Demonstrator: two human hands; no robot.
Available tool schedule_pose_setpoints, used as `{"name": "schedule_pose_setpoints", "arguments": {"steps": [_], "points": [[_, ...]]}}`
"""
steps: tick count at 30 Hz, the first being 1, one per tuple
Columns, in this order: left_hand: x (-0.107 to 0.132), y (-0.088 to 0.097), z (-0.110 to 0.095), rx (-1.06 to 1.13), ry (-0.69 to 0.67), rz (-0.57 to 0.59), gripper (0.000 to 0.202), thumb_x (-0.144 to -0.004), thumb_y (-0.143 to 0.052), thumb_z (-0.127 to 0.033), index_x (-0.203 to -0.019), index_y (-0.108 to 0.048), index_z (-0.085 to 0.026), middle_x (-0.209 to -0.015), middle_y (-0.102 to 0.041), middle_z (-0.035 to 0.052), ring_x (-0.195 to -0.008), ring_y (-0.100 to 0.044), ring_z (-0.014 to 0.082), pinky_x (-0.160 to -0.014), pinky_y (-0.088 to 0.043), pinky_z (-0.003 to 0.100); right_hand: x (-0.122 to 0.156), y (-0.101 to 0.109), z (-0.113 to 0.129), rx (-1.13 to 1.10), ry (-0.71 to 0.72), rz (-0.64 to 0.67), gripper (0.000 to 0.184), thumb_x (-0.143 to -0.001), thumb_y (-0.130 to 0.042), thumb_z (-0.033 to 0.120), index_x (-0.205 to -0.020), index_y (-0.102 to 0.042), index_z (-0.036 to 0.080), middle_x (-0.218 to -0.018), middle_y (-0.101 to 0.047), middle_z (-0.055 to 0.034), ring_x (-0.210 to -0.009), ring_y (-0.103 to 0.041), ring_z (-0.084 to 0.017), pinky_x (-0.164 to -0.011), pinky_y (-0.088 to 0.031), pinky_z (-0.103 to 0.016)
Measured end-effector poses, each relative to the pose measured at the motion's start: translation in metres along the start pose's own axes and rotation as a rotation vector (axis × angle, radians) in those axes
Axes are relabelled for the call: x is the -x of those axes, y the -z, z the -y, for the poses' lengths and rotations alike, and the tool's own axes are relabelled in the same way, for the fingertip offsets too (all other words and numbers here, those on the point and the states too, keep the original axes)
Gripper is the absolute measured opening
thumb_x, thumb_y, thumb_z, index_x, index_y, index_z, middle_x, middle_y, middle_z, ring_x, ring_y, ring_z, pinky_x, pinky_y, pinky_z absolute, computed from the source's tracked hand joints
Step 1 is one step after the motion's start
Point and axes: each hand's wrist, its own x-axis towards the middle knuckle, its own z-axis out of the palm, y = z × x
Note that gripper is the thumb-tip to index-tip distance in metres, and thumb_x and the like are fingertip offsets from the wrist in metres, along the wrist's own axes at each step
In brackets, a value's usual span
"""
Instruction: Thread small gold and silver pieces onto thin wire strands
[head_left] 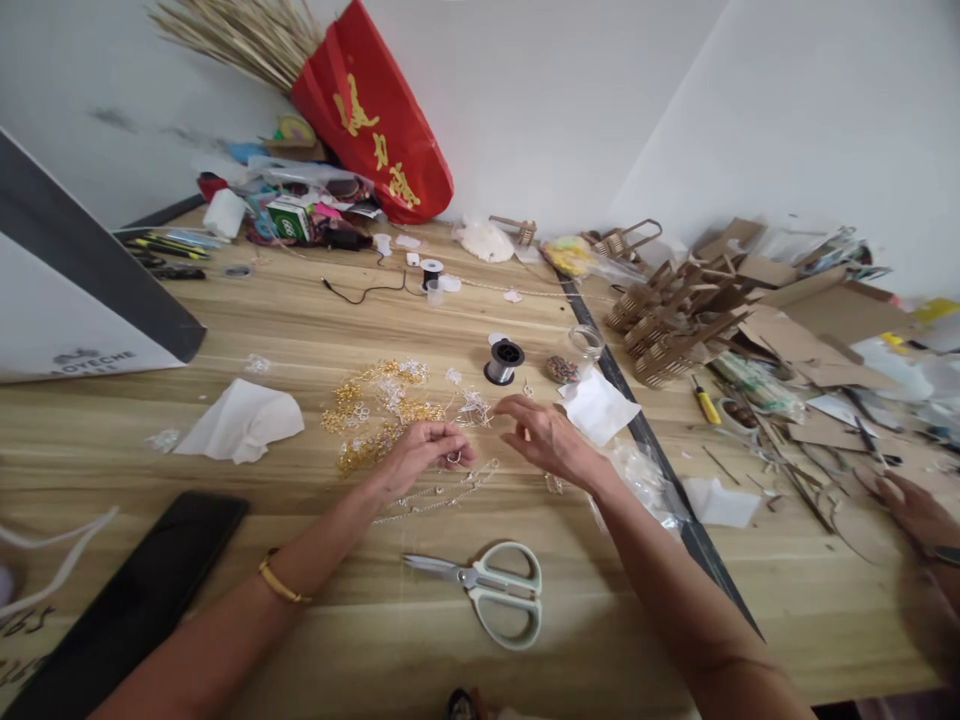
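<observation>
My left hand (pixel 424 450) rests on the wooden table (pixel 315 330), fingers curled in a pinch round a small silver ring-like piece. My right hand (pixel 544 435) hovers just to its right, fingers bent and pinched, possibly on a fine thread I cannot make out. Behind both hands lies a scatter of gold and silver ornaments (pixel 379 405). A silvery beaded frame (pixel 442 492) lies under my left hand. A spool of wire (pixel 504 362) stands beyond my right hand. Pale green scissors (pixel 491 590) lie closed between my forearms.
A crumpled white tissue (pixel 244 422) and a black phone (pixel 142 590) lie at left. A white paper (pixel 598 406) and small bead jar (pixel 585 345) sit at right. Cardboard pieces (pixel 697 310) crowd the right table, where another person's hand (pixel 911 505) rests. A red bag (pixel 375 125) leans at the back.
</observation>
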Motion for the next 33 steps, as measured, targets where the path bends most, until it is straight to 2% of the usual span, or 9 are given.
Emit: {"name": "schedule_pose_setpoints", "arguments": {"steps": [3, 5, 9, 15, 18, 22, 26, 29, 33], "points": [[0.004, -0.004, -0.003, 0.012, 0.018, -0.037, 0.027, -0.072, -0.070, -0.038, -0.077, -0.067, -0.012, -0.082, -0.072, 0.0092, -0.077, -0.068, 0.0198, -0.070, -0.049, 0.030, -0.005, -0.011, 0.021, -0.126, 0.097, 0.022, 0.036, -0.082, -0.052, 0.008, -0.116, -0.054, 0.018, -0.105, -0.062, -0.0071, -0.067, -0.061, -0.011, -0.067, -0.047, -0.025], [0.007, -0.006, -0.005, 0.018, 0.030, -0.057, 0.026, -0.071, -0.072, -0.038, -0.075, -0.066, -0.013, -0.079, -0.072, 0.0081, -0.076, -0.068, 0.0197, -0.069, -0.049, 0.030, -0.008, -0.020, 0.026, -0.167, 0.095, 0.022, 0.030, -0.083, -0.051, 0.008, -0.111, -0.056, 0.018, -0.094, -0.065, -0.0054, -0.070, -0.062, -0.012, -0.066, -0.047, -0.024], [0.011, -0.006, -0.008, -0.006, 0.027, -0.050, 0.026, -0.071, -0.072, -0.037, -0.076, -0.066, -0.013, -0.079, -0.072, 0.0079, -0.075, -0.067, 0.0190, -0.069, -0.049, 0.029, -0.011, -0.034, 0.023, -0.250, 0.072, 0.010, 0.017, -0.085, -0.054, 0.013, -0.101, -0.056, 0.018, -0.085, -0.065, -0.0030, -0.071, -0.062, -0.013, -0.062, -0.046, -0.022], [0.011, -0.005, -0.005, 0.028, 0.056, -0.038, 0.028, -0.070, -0.072, -0.039, -0.077, -0.065, -0.013, -0.079, -0.072, 0.0075, -0.074, -0.068, 0.0193, -0.070, -0.051, 0.031, -0.005, -0.038, 0.020, -0.299, 0.038, 0.035, 0.006, -0.085, -0.055, 0.016, -0.090, -0.057, 0.018, -0.075, -0.062, 0.0008, -0.064, -0.057, -0.010, -0.058, -0.043, -0.019], [0.012, -0.004, -0.004, 0.036, 0.070, -0.024, 0.028, -0.070, -0.073, -0.039, -0.077, -0.065, -0.013, -0.078, -0.072, 0.0073, -0.072, -0.068, 0.0186, -0.068, -0.051, 0.030, -0.002, -0.040, 0.021, -0.315, 0.031, 0.000, 0.007, -0.085, -0.056, 0.019, -0.091, -0.057, 0.018, -0.083, -0.061, -0.0006, -0.065, -0.057, -0.009, -0.058, -0.044, -0.019], [0.013, -0.002, -0.001, 0.012, 0.057, -0.001, 0.027, -0.071, -0.072, -0.038, -0.078, -0.066, -0.013, -0.078, -0.072, 0.0074, -0.071, -0.067, 0.0180, -0.062, -0.048, 0.026, -0.002, -0.045, 0.026, -0.360, 0.047, -0.112, 0.023, -0.083, -0.055, 0.017, -0.106, -0.054, 0.020, -0.103, -0.058, -0.0047, -0.068, -0.058, -0.009, -0.056, -0.046, -0.020], [0.014, -0.001, 0.002, -0.001, 0.048, 0.040, 0.027, -0.072, -0.071, -0.038, -0.078, -0.067, -0.012, -0.076, -0.072, 0.0074, -0.068, -0.066, 0.0168, -0.062, -0.048, 0.026, -0.002, -0.048, 0.032, -0.410, 0.049, -0.059, 0.033, -0.084, -0.050, 0.013, -0.116, -0.051, 0.021, -0.094, -0.062, -0.0028, -0.065, -0.059, -0.009, -0.056, -0.046, -0.019], [0.014, -0.002, 0.003, -0.008, 0.069, 0.044, 0.027, -0.070, -0.072, -0.038, -0.075, -0.067, -0.012, -0.074, -0.071, 0.0075, -0.067, -0.066, 0.0165, -0.063, -0.049, 0.026, 0.000, -0.050, 0.034, -0.446, 0.029, 0.014, 0.028, -0.086, -0.050, 0.015, -0.113, -0.056, 0.019, -0.089, -0.067, -0.0028, -0.069, -0.062, -0.011, -0.061, -0.047, -0.020], [0.013, 0.000, 0.003, -0.029, 0.060, -0.005, 0.027, -0.071, -0.072, -0.038, -0.077, -0.065, -0.012, -0.076, -0.072, 0.0078, -0.068, -0.067, 0.0172, -0.062, -0.049, 0.026, 0.002, -0.053, 0.032, -0.471, -0.048, -0.040, 0.020, -0.086, -0.054, 0.021, -0.105, -0.060, 0.017, -0.086, -0.068, -0.0032, -0.074, -0.063, -0.012, -0.064, -0.047, -0.021]]}}
